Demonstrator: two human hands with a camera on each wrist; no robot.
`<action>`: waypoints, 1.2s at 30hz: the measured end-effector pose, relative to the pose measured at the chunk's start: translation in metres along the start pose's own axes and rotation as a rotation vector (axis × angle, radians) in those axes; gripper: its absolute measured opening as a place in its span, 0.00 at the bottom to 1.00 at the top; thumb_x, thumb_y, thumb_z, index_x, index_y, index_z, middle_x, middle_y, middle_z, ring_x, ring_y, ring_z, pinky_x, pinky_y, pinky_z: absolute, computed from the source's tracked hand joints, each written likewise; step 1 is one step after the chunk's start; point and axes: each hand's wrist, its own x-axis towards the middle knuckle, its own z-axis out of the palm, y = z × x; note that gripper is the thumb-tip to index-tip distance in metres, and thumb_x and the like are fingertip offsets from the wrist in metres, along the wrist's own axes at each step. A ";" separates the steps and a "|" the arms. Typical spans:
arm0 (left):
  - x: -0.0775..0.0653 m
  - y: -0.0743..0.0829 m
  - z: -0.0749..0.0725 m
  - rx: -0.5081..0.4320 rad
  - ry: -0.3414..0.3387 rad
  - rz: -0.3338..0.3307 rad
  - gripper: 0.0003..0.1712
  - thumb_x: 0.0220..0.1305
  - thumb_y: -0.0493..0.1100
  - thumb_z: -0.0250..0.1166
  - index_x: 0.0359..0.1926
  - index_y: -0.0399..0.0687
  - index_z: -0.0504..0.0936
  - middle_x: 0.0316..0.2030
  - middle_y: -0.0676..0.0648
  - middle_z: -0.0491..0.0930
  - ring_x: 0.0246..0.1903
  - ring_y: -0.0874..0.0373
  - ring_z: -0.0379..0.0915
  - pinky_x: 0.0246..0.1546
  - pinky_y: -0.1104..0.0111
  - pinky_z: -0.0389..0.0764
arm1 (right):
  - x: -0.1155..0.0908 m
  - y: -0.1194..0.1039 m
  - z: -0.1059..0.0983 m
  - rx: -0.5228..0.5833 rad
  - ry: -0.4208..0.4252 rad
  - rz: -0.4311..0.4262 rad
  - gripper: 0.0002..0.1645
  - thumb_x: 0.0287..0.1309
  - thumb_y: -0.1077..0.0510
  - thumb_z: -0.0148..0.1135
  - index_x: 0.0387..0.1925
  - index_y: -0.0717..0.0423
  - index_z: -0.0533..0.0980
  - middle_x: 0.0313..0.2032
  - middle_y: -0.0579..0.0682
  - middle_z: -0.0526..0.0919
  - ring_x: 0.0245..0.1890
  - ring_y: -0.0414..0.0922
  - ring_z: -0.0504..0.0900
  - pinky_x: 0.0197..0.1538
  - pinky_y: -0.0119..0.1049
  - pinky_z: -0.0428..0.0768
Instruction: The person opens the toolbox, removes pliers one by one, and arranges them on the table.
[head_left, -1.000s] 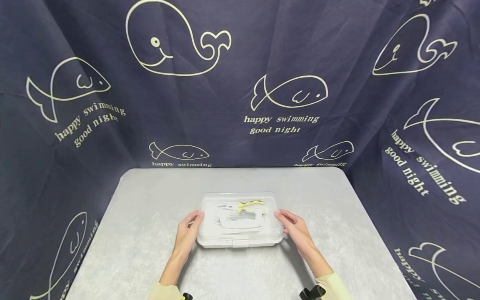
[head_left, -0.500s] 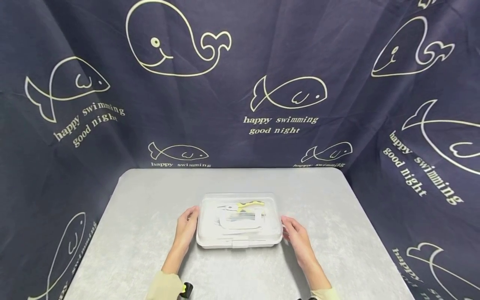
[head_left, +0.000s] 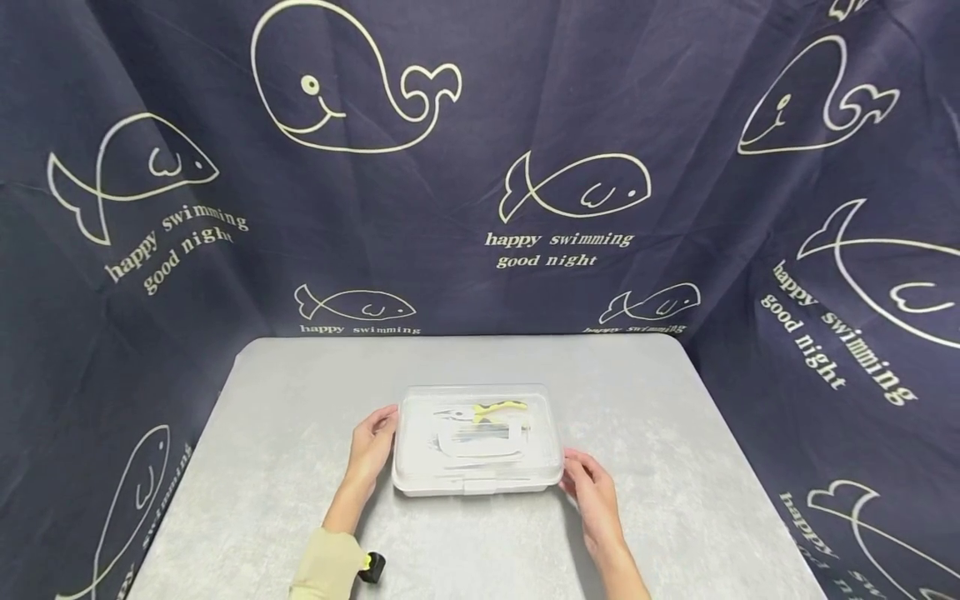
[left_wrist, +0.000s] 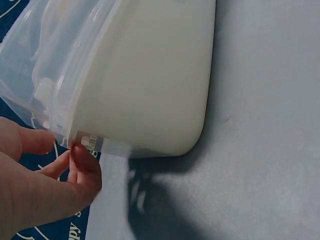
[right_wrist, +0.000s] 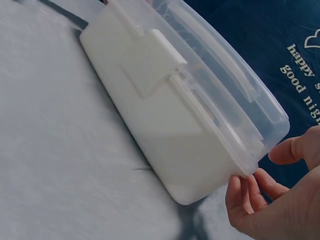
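A white plastic storage box (head_left: 478, 485) with a clear lid (head_left: 420, 408) sits on the table, its front latch (right_wrist: 152, 62) flat against the wall. Yellow-and-black pliers (head_left: 491, 411) and other, unclear contents show through the lid, around its pale handle (head_left: 480, 454). My left hand (head_left: 372, 446) holds the box's left end; the left wrist view shows curled fingers (left_wrist: 85, 165) at the rim and the thumb beside the lid. At the right end, near the front corner, my right hand (head_left: 592, 492) hooks its fingertips (right_wrist: 245, 182) at the rim, thumb by the lid.
The grey table (head_left: 300, 400) spreads around the box. A dark blue curtain (head_left: 465, 250) with fish and whale drawings rises behind it and along both sides. A black device (head_left: 371, 567) is strapped at my left wrist by the sleeve.
My right hand has slid along the right end toward the front corner. My left hand has shifted slightly toward the back of the left end. The box has stayed almost in place.
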 end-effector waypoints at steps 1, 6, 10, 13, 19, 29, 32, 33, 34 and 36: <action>0.001 -0.001 0.000 0.002 0.000 0.003 0.23 0.80 0.43 0.54 0.67 0.36 0.75 0.59 0.37 0.78 0.57 0.46 0.74 0.55 0.62 0.77 | -0.002 0.001 0.001 0.010 0.008 0.002 0.24 0.77 0.57 0.53 0.64 0.69 0.71 0.56 0.57 0.80 0.47 0.36 0.81 0.50 0.29 0.81; 0.002 -0.004 0.000 0.019 0.014 0.035 0.22 0.80 0.42 0.53 0.67 0.37 0.75 0.59 0.37 0.77 0.58 0.46 0.73 0.62 0.57 0.74 | -0.010 0.008 0.009 0.081 0.053 0.049 0.23 0.73 0.58 0.56 0.61 0.70 0.70 0.48 0.52 0.81 0.43 0.37 0.83 0.47 0.30 0.83; 0.002 -0.004 0.002 0.015 0.031 0.074 0.21 0.81 0.41 0.52 0.67 0.34 0.75 0.59 0.36 0.77 0.58 0.45 0.74 0.61 0.58 0.75 | -0.015 0.012 0.015 0.127 0.072 0.087 0.19 0.70 0.58 0.60 0.55 0.67 0.71 0.41 0.49 0.83 0.38 0.39 0.85 0.42 0.30 0.84; 0.001 -0.004 0.003 0.014 0.038 0.083 0.21 0.81 0.40 0.52 0.66 0.34 0.75 0.58 0.35 0.77 0.57 0.46 0.75 0.58 0.64 0.76 | -0.019 0.014 0.020 0.097 0.068 0.122 0.19 0.69 0.53 0.61 0.52 0.64 0.72 0.41 0.49 0.85 0.36 0.40 0.85 0.39 0.30 0.83; 0.000 -0.005 0.002 0.032 0.060 0.082 0.21 0.80 0.40 0.53 0.66 0.35 0.76 0.56 0.37 0.78 0.53 0.49 0.75 0.49 0.74 0.76 | -0.026 0.017 0.034 0.051 0.021 0.171 0.24 0.66 0.48 0.64 0.50 0.65 0.76 0.40 0.52 0.88 0.33 0.41 0.85 0.35 0.31 0.82; -0.001 -0.005 0.005 0.038 0.072 0.088 0.20 0.80 0.40 0.53 0.65 0.34 0.77 0.55 0.36 0.78 0.52 0.48 0.75 0.47 0.73 0.76 | -0.035 0.023 0.056 -0.001 -0.180 0.188 0.34 0.66 0.40 0.65 0.55 0.67 0.79 0.44 0.56 0.89 0.39 0.44 0.89 0.39 0.33 0.83; -0.002 -0.005 0.005 0.038 0.070 0.090 0.20 0.80 0.39 0.53 0.65 0.34 0.77 0.55 0.36 0.78 0.51 0.48 0.75 0.47 0.74 0.75 | -0.036 0.024 0.061 -0.019 -0.240 0.195 0.37 0.66 0.37 0.64 0.56 0.67 0.79 0.47 0.57 0.89 0.42 0.45 0.89 0.41 0.34 0.83; -0.001 -0.006 0.005 0.037 0.071 0.090 0.20 0.80 0.39 0.53 0.65 0.34 0.77 0.55 0.37 0.78 0.50 0.50 0.75 0.46 0.74 0.75 | -0.036 0.025 0.063 -0.022 -0.257 0.195 0.37 0.66 0.37 0.64 0.56 0.68 0.79 0.47 0.57 0.89 0.42 0.45 0.89 0.42 0.34 0.84; -0.001 -0.006 0.006 0.040 0.069 0.090 0.20 0.80 0.39 0.53 0.65 0.34 0.77 0.55 0.36 0.78 0.51 0.50 0.75 0.47 0.73 0.75 | -0.036 0.026 0.064 -0.025 -0.273 0.194 0.38 0.66 0.36 0.64 0.55 0.68 0.80 0.48 0.58 0.88 0.43 0.45 0.88 0.43 0.34 0.84; -0.001 -0.007 0.006 0.046 0.064 0.091 0.20 0.80 0.39 0.53 0.65 0.34 0.77 0.57 0.35 0.78 0.52 0.49 0.75 0.50 0.70 0.75 | -0.036 0.027 0.065 -0.020 -0.297 0.191 0.37 0.67 0.36 0.63 0.54 0.68 0.80 0.48 0.58 0.88 0.43 0.45 0.88 0.44 0.34 0.83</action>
